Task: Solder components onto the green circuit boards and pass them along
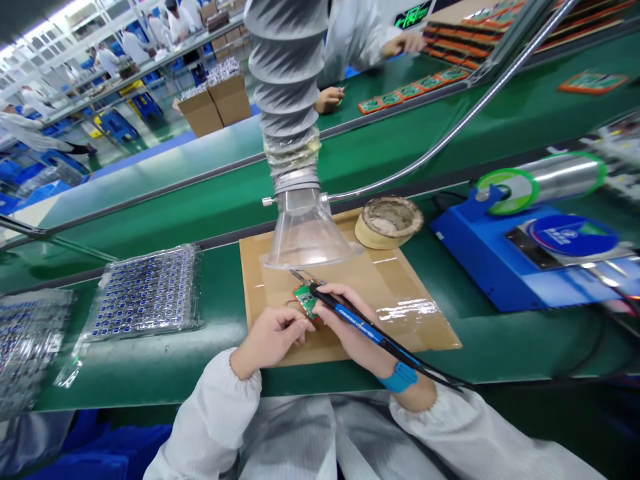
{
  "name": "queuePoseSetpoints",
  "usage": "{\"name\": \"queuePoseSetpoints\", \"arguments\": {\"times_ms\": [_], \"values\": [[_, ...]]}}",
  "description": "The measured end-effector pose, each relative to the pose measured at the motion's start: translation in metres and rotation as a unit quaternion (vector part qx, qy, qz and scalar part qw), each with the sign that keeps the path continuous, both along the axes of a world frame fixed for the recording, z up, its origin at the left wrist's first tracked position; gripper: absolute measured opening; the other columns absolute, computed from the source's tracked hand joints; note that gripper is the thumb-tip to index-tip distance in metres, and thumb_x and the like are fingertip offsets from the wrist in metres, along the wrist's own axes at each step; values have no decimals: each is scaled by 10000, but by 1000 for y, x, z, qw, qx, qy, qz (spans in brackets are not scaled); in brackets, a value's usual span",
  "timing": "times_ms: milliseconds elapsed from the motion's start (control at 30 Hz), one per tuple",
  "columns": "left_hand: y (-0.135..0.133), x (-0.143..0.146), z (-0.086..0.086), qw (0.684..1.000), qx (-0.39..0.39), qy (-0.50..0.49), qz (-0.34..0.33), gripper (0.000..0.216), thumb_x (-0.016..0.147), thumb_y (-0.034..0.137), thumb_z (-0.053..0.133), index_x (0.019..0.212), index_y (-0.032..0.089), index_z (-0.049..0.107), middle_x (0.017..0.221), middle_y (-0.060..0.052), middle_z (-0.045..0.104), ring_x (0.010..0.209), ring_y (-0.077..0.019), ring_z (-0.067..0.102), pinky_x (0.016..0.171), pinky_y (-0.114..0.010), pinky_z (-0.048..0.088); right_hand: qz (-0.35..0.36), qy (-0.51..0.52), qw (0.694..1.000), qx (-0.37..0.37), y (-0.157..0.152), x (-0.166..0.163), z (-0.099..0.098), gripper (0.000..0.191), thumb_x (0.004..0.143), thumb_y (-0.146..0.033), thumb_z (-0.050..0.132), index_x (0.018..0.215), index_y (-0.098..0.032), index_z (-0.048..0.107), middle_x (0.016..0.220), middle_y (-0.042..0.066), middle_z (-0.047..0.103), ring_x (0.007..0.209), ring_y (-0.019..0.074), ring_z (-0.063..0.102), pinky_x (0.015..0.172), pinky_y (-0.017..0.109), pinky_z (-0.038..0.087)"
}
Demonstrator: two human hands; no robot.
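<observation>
Our right hand (350, 320) is clamped round the soldering iron (361, 325), tip at the little green circuit board (305, 298) on the cardboard mat (410, 283), under the clear fume hood (306, 233). Left hand (267, 337) fingers are pinched together at the board's edge.

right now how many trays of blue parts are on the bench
2. One tray lies left of the cardboard mat; the other tray sits at the picture's left edge, cut off. More may be stacked beneath.

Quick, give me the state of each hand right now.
Left hand: closed, fingertips pinched at the circuit board.
Right hand: closed in a pen grip on the soldering iron.
</observation>
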State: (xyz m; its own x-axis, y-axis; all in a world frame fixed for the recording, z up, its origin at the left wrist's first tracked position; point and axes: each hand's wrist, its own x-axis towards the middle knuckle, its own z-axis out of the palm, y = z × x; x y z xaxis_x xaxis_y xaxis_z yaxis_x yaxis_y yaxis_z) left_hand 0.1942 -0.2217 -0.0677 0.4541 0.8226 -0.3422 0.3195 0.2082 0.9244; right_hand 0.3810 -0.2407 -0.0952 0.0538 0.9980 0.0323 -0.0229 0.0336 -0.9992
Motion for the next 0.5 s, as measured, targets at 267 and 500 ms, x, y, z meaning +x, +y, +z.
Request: {"name": "queuePoseSetpoints", "arguments": {"times_ms": [267,500], "values": [[0,1,3,1000,4,6,-5,416,908,502,645,737,124,674,650,-28,648,608,-102,555,624,-216,442,81,48,996,6,-3,0,-9,278,882,-311,739,1132,-270,627,916,1,742,795,166,727,776,311,616],[-2,5,4,995,65,35,71,233,840,356,726,820,126,750,761,-60,757,666,-133,641,644,-225,478,43,-2,999,14,-2,1,-12,237,891,-335,736,1111,-280,667,928,11,756,844,186,742,783,307,616]]}}
